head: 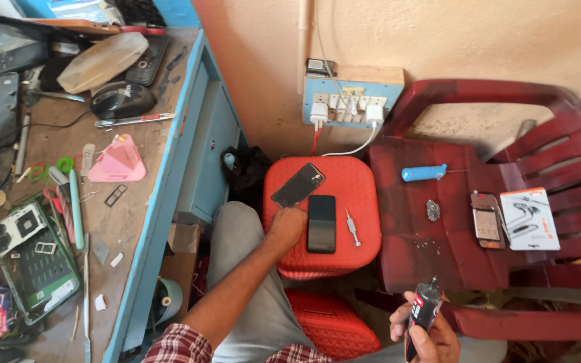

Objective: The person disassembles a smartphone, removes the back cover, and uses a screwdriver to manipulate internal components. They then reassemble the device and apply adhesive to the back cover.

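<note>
My left hand (287, 225) reaches onto a red plastic stool (364, 185) and grips the lower corner of a dark phone panel (298, 185), which lies tilted on the stool top. Beside that hand lie a black phone (321, 224), face up, and a small metal screwdriver (352, 228). My right hand (430, 334) is low at the bottom right, closed around a black tube with a red label (421, 312), its nozzle pointing up.
A red plastic chair (438, 259) to the right holds a blue tool (423, 173), a small heap of metal parts (432, 210), an opened phone (486, 220) and a white box (529, 218). The cluttered workbench (136, 202) stands left. A socket board (351, 101) hangs behind.
</note>
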